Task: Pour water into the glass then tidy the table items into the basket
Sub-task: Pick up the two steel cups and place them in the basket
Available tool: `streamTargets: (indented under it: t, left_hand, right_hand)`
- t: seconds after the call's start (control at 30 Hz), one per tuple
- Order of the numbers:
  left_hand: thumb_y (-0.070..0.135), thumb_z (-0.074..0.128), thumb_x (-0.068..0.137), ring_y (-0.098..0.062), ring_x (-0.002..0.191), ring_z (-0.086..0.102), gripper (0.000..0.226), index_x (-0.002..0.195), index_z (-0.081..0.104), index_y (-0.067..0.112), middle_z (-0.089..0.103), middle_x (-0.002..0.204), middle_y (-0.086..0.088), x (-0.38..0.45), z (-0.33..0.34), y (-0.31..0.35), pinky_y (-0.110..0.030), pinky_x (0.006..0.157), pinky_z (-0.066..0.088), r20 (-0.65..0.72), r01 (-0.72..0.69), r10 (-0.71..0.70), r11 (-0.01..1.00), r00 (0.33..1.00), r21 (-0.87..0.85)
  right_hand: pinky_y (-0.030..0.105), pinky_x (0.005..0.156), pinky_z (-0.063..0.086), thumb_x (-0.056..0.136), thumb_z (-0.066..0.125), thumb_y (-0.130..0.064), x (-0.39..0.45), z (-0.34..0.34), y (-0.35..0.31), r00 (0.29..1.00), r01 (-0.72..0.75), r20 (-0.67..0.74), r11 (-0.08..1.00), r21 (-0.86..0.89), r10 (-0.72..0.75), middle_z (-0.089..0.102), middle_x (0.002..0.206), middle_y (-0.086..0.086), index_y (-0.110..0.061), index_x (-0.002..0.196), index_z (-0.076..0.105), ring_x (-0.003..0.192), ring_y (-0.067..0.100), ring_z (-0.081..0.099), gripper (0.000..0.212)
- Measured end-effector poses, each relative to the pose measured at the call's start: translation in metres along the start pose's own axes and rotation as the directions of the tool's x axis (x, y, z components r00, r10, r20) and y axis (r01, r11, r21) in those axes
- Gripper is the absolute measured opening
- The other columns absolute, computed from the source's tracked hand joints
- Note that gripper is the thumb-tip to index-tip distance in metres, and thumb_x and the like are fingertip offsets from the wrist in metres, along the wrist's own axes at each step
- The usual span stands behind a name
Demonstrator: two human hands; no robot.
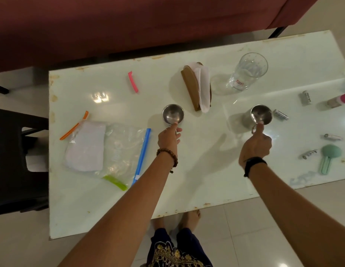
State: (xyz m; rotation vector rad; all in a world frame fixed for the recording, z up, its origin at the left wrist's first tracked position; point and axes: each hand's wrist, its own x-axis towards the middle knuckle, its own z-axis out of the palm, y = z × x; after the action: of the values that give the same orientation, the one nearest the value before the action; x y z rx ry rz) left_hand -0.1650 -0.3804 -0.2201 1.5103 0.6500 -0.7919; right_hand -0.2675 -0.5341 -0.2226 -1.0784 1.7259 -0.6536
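- Nearest the camera, bare feet [189,218] stand on the tiled floor at the edge of the white surface [196,170].
- The left hand [168,139], with a bead bracelet [167,154] at the wrist, has its fingers closed around the near side of a steel cup [173,114], thumb at the rim.
- The right hand [255,145], with a black band [253,164] at the wrist, has its fingers wrapped on the handle of a second steel cup [261,115], thumb pressed at the rim.
- Left of the left arm lies a clear zip bag [110,151] with a blue seal strip, holding a white folded cloth [86,147]; a green clip [114,183] sits at its near corner and an orange clip [74,126] at its far left.
- To the right lie a green handled tool [329,157] and several small batteries: one near that tool [309,154], one further on [332,136], one just beside the right cup [281,115] and one further out [305,97]. Their printing is too small to read.
- Between the two cups, further off, stands a brown napkin holder [191,87] with white napkins.
- A pink clip [133,82] lies well to its left.
- The glass [246,73] stands upright beyond the right cup, clear of both hands, bearing a small red label that cannot be read.
- A pink-capped bottle [337,102] lies at the right edge.
- No basket shows.
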Motion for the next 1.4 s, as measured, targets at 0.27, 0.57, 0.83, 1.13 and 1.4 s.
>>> streamTargets:
  t: [0.27,0.57,0.83,1.13,1.4]
  left_hand:
    - [0.019,0.054,0.089,-0.023,0.104,0.061,0.021,0.069,0.056,0.012,0.061,0.100,-0.010,-0.001,-0.008,-0.002,-0.029,0.091,0.047,0.007,0.019,-0.018,0.993,1.000,-0.115]
    - [0.014,0.050,0.090,-0.017,0.085,0.060,0.026,0.064,0.052,0.013,0.059,0.077,-0.006,-0.041,-0.122,0.029,-0.024,0.080,0.049,0.058,-0.125,0.145,0.959,0.988,-0.256]
    - [0.017,0.055,0.087,-0.010,0.079,0.067,0.030,0.059,0.062,0.022,0.068,0.070,0.003,-0.064,-0.343,0.132,-0.024,0.077,0.053,-0.224,-0.383,0.337,0.899,0.914,-0.212]
    - [0.023,0.056,0.086,-0.009,0.081,0.053,0.024,0.063,0.048,0.022,0.053,0.071,0.006,0.022,-0.488,0.233,-0.024,0.082,0.042,-0.536,-0.403,0.079,0.753,0.841,-0.520]
    - [0.027,0.049,0.089,-0.019,0.089,0.052,0.018,0.083,0.055,0.011,0.058,0.097,-0.006,0.099,-0.555,0.241,-0.029,0.076,0.046,-0.457,-0.263,-0.170,0.624,0.873,-0.736]
  right_hand:
    - [0.028,0.069,0.046,0.082,0.055,-0.033,0.007,0.013,-0.007,0.980,-0.172,0.105,0.985,0.006,0.170,0.053,0.071,-0.001,-0.014,0.063,0.051,0.079,0.020,0.054,0.027]
    - [0.026,0.084,0.051,0.086,0.058,-0.020,-0.186,0.025,0.025,0.930,0.022,0.361,0.994,0.111,-0.061,0.056,0.063,-0.001,-0.011,0.059,0.052,0.076,0.010,0.063,0.029]
    - [0.027,0.082,0.052,0.087,0.056,-0.020,-0.406,0.109,0.030,0.662,0.097,0.737,0.990,0.101,-0.140,0.060,0.061,-0.008,-0.022,0.056,0.057,0.074,0.008,0.062,0.032]
    - [0.036,0.067,0.053,0.087,0.057,-0.025,-0.566,0.275,0.023,0.265,0.513,0.912,0.846,0.142,-0.314,0.059,0.071,0.021,0.004,0.073,0.056,0.068,0.031,0.058,0.032]
    - [0.022,0.043,0.024,0.091,0.049,-0.029,-0.616,0.355,0.047,-0.117,0.935,0.977,0.312,0.169,-0.180,0.037,0.055,-0.004,-0.018,0.057,0.037,0.047,0.009,0.032,0.037]
